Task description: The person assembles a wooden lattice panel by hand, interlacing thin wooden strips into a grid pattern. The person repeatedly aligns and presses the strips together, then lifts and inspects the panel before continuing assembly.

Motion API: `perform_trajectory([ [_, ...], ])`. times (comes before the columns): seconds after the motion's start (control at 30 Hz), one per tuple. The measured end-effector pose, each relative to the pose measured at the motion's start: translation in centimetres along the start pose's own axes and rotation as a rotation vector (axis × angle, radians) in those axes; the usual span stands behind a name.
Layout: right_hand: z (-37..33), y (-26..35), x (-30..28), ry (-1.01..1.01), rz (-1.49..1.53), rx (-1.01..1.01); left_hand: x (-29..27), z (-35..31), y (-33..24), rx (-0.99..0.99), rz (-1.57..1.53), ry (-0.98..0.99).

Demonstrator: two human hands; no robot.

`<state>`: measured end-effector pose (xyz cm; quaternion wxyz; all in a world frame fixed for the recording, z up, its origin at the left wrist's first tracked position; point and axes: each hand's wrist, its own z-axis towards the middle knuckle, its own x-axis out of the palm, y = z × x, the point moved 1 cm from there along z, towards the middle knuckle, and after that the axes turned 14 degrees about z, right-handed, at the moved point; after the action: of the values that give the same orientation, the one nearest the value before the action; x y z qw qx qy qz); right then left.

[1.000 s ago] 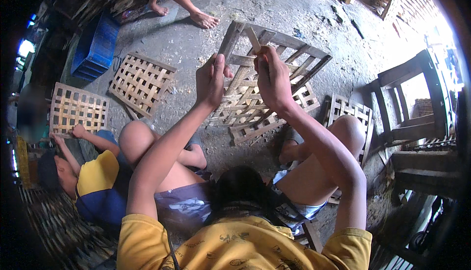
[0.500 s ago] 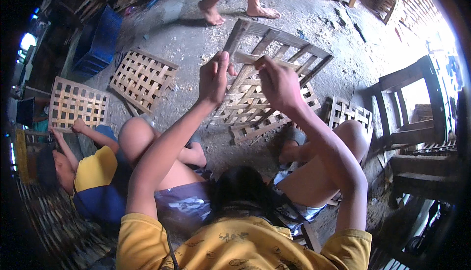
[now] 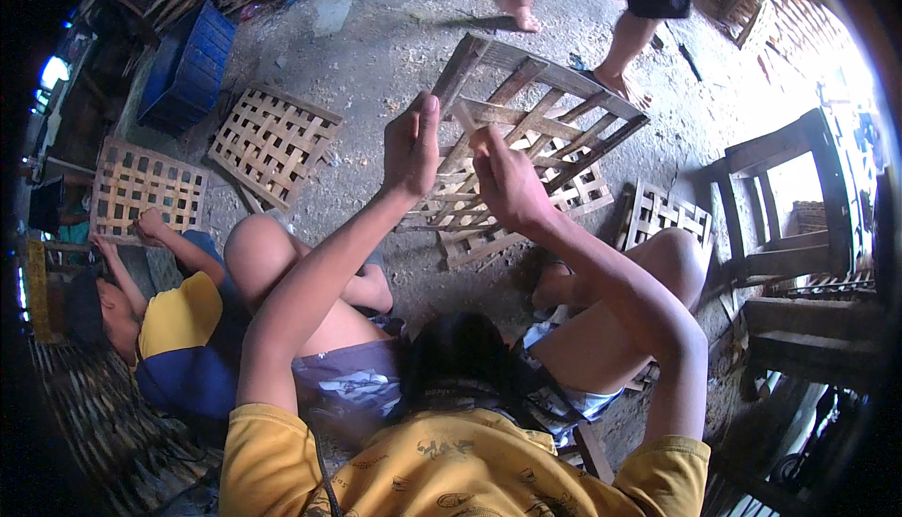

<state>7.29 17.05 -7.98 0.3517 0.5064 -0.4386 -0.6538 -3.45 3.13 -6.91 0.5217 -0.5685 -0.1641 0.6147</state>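
A wooden lattice panel (image 3: pixel 463 68) stands tilted before me, its slats crossing within a bar frame. My left hand (image 3: pixel 412 149) is closed at the lower end of its left bar, thumb upright; most of its fingers are hidden. Closed around a short, pale, blade-like piece (image 3: pixel 465 119), my right hand (image 3: pixel 510 179) is held low in front of the panel. That piece points up toward the left bar; its exact kind is unclear. Under the panel, near my feet, lies another woven slat panel (image 3: pixel 474 250).
Woven panels lie at left (image 3: pixel 275 146) and right (image 3: pixel 669 216). A blue crate (image 3: pixel 193 66) stands far left. A seated co-worker (image 3: pixel 178 329) at left holds a lattice panel (image 3: pixel 150 188). Another person's bare leg (image 3: pixel 628 52) is beyond my panel. A wooden frame (image 3: pixel 789 259) stands right.
The walking person has moved right, behind the panel. My right hand has shifted left and slightly down, and the pale piece in it now shows. The panel has tilted slightly.
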Motion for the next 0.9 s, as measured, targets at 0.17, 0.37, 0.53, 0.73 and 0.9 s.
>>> perform_trajectory([
  [0.17,0.3,-0.3,0.1,0.110,-0.206,-0.061,-0.2,0.3,0.6,-0.017,-0.044,-0.054],
  [0.37,0.7,0.1,-2.0,-0.025,-0.146,-0.214,0.3,0.2,0.3,-0.159,-0.355,0.059],
  [0.53,-0.3,-1.8,0.5,0.096,-0.159,-0.194,-0.4,0.9,1.4,-0.235,-0.644,0.285],
  [0.73,-1.3,-2.1,1.3,0.355,-0.357,-0.123,-0.5,1.1,-0.1,-0.195,-0.483,0.240],
  [0.9,-0.5,-1.3,0.5,0.045,-0.181,-0.091,-0.5,0.6,0.6,-0.181,-0.547,0.314],
])
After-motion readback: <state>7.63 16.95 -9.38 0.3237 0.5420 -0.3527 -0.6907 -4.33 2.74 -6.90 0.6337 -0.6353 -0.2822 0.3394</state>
